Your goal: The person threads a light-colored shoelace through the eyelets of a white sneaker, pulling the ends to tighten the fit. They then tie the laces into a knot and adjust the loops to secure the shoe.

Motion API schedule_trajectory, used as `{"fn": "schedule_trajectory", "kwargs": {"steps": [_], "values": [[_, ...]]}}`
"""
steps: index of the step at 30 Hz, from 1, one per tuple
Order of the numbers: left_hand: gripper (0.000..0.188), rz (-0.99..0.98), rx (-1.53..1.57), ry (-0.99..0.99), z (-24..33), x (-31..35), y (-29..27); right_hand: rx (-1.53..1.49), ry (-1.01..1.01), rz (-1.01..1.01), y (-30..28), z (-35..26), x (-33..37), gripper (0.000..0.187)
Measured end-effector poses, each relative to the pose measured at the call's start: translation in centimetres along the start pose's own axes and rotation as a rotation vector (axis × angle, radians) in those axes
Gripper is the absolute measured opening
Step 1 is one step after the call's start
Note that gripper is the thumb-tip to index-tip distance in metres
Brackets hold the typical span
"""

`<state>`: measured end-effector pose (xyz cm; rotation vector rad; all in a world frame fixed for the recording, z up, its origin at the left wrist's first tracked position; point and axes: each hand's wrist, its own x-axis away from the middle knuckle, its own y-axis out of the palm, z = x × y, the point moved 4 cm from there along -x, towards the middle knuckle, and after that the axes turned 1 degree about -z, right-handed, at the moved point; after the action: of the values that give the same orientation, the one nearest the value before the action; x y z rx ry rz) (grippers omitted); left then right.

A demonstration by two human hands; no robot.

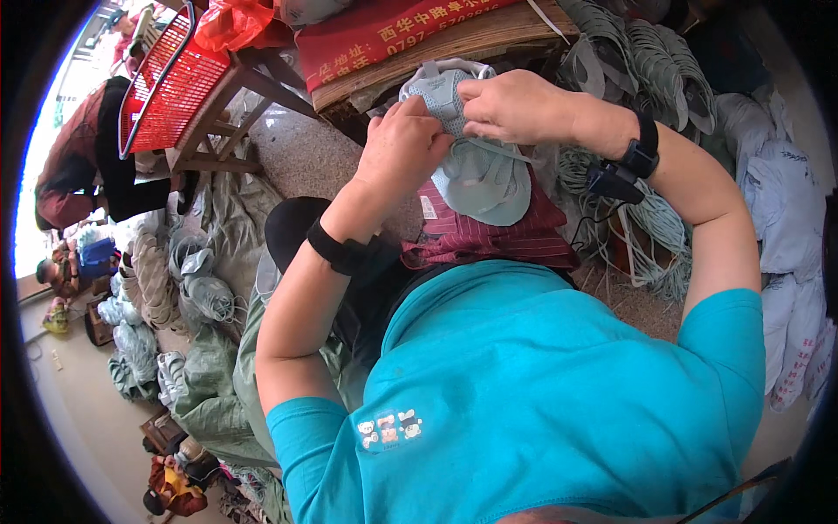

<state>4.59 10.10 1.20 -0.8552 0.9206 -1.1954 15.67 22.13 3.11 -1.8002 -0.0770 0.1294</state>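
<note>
A pale blue-green shoe upper (484, 183) lies over my lap on maroon striped cloth (502, 236), its rounded toe pointing toward me. A thin lace (502, 151) crosses its front, with one end out to the right. My left hand (403, 144) is closed on the upper's left edge, fingers curled beside the mesh tongue (443, 94). My right hand (515, 106) pinches at the other side of the opening, close to the tongue. Whether a piece of lace is between the fingertips is hidden.
A wooden bench (419, 57) with a red printed cloth (384, 39) stands just ahead. Bundled uppers (663, 65) and pale cords (650, 249) hang at right. At left are a red basket (179, 92), sacks (214, 384) and a bending person (96, 157).
</note>
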Motion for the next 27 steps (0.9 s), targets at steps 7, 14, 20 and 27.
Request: {"fn": "schedule_trajectory", "kwargs": {"steps": [7, 14, 20, 27], "values": [[0.020, 0.248, 0.811, -0.251, -0.3, 1.2, 1.5, -0.316, 0.304, 0.187, 1.9, 0.1, 0.4, 0.018], [0.009, 0.470, 0.851, 0.098, 6.5, 2.8, -8.6, -0.994, 0.057, 0.326, -4.3, -3.8, 0.5, 0.022], [0.009, 0.626, 0.790, 0.034, 4.1, 2.1, -7.3, -1.312, 0.279, 0.449, -4.7, -3.5, 0.0, 0.018], [0.010, 0.515, 1.231, -0.159, 2.4, 1.3, -4.1, -1.358, 0.312, 0.465, -4.5, -4.3, -0.4, 0.015]]}}
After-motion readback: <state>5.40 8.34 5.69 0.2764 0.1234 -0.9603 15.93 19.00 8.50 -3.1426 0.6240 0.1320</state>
